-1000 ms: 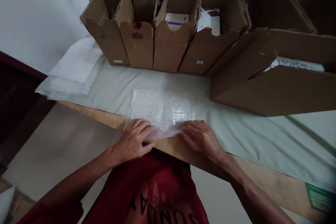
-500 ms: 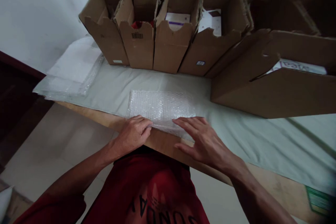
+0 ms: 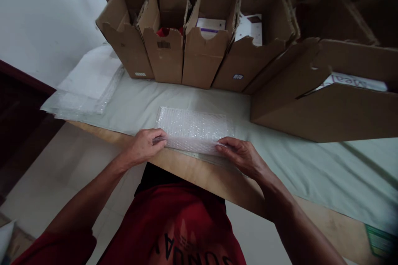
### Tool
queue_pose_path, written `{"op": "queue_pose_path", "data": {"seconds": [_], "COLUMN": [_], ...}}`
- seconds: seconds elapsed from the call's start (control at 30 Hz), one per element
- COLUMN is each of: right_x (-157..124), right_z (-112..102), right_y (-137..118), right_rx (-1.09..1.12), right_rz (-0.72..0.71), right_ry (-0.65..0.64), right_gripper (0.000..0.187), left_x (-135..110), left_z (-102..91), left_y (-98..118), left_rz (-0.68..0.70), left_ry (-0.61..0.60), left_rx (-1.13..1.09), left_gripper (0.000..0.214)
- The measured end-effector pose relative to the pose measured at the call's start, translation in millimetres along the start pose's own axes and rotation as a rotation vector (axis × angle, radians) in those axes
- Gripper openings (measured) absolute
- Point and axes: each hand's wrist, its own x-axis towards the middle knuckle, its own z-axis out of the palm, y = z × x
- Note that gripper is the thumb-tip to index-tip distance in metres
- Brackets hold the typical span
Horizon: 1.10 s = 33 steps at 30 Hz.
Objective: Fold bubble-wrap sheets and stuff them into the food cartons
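A flat parcel wrapped in bubble wrap [image 3: 194, 129] lies on the pale cloth [image 3: 280, 153] near the table's front edge. My left hand [image 3: 143, 148] pinches its near left corner, fingers closed on the wrap. Fingers curled, my right hand [image 3: 242, 157] grips the near right corner. What is inside the wrap is hidden.
A row of open cardboard bins [image 3: 192, 45] with packets inside stands behind the parcel. A larger cardboard box [image 3: 329, 99] sits at the right. A stack of bubble-wrap sheets [image 3: 85, 85] lies at the left end. The wooden table edge [image 3: 199, 172] runs just below my hands.
The near edge of the bubble wrap has been folded over, so the parcel looks narrower. My hands have moved apart from its front edge to its two near corners.
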Motion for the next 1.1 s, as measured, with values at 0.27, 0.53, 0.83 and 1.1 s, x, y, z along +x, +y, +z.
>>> {"op": "queue_pose_path", "data": {"seconds": [0.27, 0.53, 0.83, 1.1], "right_x": [4, 5, 3, 0], "right_z": [6, 7, 23, 15], "right_y": [0, 3, 16, 17], "right_rx": [-0.024, -0.097, -0.534, -0.408], "right_rz": [0.085, 0.081, -0.007, 0.022], "right_ry": [0.077, 0.124, 0.334, 0.253], "right_gripper": [0.030, 0.030, 0.021, 0.023], "left_x": [3, -5, -4, -5], "left_z": [6.0, 12.9, 21.2, 23.2], "left_y": [-10, -22, -24, -30], "left_rz": [-0.118, -0.042, 0.078, 0.132], "left_ry": [0.074, 0.253, 0.314, 0.363], "left_rx": [-0.039, 0.178, 0.388, 0.393], "left_gripper": [0.024, 0.022, 0.017, 0.017]}}
